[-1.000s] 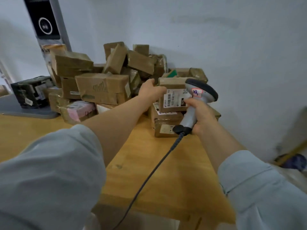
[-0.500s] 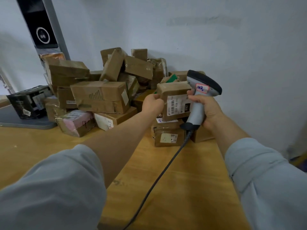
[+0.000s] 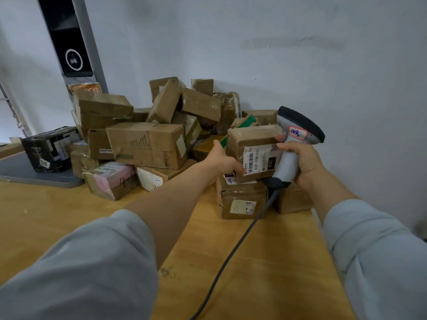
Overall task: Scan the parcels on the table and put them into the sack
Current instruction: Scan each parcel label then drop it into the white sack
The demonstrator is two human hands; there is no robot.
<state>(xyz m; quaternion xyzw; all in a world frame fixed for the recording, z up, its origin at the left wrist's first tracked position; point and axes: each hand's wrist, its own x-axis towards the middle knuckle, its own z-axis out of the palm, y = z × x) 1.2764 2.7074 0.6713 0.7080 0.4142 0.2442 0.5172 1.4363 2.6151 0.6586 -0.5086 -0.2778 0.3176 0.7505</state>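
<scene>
Now that the left hand (image 3: pixel 223 161) has lifted the parcel (image 3: pixel 251 139) off the pile (image 3: pixel 147 144) and grips it, the right hand (image 3: pixel 302 162) clutching the scanner (image 3: pixel 298 132) probably zaps it next.

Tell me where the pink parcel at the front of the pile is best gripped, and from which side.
Probably its near end, from the front and above: the pink parcel lies flat on the table, that end juts free, and a larger box crowds its rear.
</scene>
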